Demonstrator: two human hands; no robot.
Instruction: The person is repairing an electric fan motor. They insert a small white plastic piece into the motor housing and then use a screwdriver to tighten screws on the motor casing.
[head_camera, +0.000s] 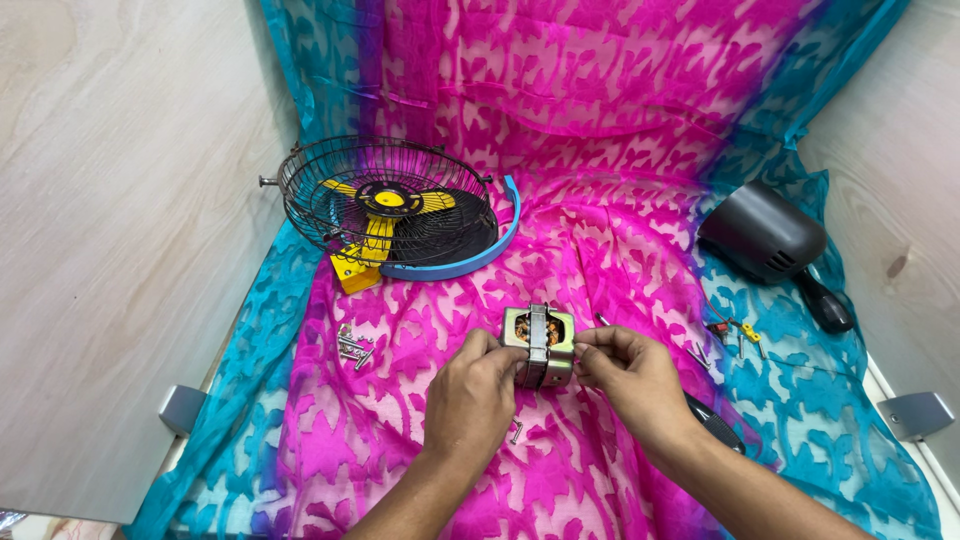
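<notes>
Both of my hands hold a small metal fan motor (539, 343) with copper windings showing at its top. My left hand (472, 394) grips its left side, fingers curled around the lower casing. From the right, my right hand (630, 378) pinches the motor's edge with thumb and fingertips. The motor hovers just above a pink and blue patterned cloth (600, 180). A single screw (516, 431) lies on the cloth between my wrists.
A black wire fan guard with yellow blades (388, 205) and a blue rim ring (490, 250) lies at the back left. Loose screws (352, 346) sit left of my hands. A dark grey motor housing (765, 240) rests at right, with small wires and connectors (735, 333) nearby. Wooden panels stand on both sides.
</notes>
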